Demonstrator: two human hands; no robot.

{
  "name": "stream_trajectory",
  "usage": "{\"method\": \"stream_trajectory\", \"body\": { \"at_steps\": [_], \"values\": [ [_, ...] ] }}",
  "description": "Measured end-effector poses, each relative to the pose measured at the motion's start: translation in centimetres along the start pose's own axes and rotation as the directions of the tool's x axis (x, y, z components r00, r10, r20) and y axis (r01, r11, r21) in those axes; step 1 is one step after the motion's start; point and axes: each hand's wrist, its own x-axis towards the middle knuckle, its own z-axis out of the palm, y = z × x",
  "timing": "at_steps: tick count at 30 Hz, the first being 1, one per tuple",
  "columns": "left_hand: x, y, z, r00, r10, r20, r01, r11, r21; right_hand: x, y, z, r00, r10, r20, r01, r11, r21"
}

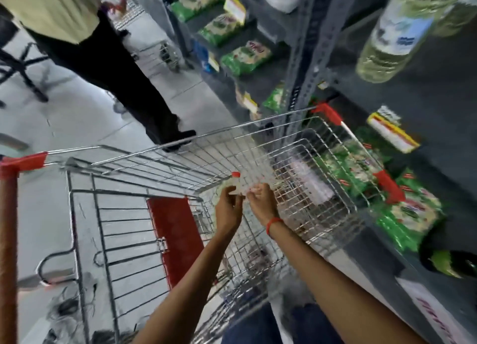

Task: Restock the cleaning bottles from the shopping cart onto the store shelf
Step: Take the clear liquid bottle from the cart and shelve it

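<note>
**Red-capped bottle held over the cart, shelf off to the right**

A small clear bottle with a red cap [236, 182] stands roughly upright above the shopping cart [144, 209], its long axis near vertical. The left hand [228, 209] grips its body; the right hand [260, 197] pinches beside it, though blur hides exactly what it holds. The store shelf [413, 106] lies to the right, nearer the right hand. Inside the cart's basket I see no other bottles clearly. The shelf carries green packets [245, 57] and large pale bottles [392, 33].
</note>
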Motion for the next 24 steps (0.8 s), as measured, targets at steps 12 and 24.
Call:
{"method": "stream_trajectory", "body": {
  "at_steps": [12, 24],
  "values": [
    [9.8, -16.2, 2.1, 0.944, -0.316, 0.094, 0.284, 0.925, 0.252, 11.5, 8.8, 8.9, 0.922, 0.357, 0.150, -0.335, 0.930, -0.154],
    [10.3, -17.9, 2.6, 0.915, -0.375, 0.150, 0.336, 0.913, 0.232, 14.1, 8.5, 11.7, 0.901, 0.425, 0.087, -0.412, 0.901, -0.137]
  ]
}}
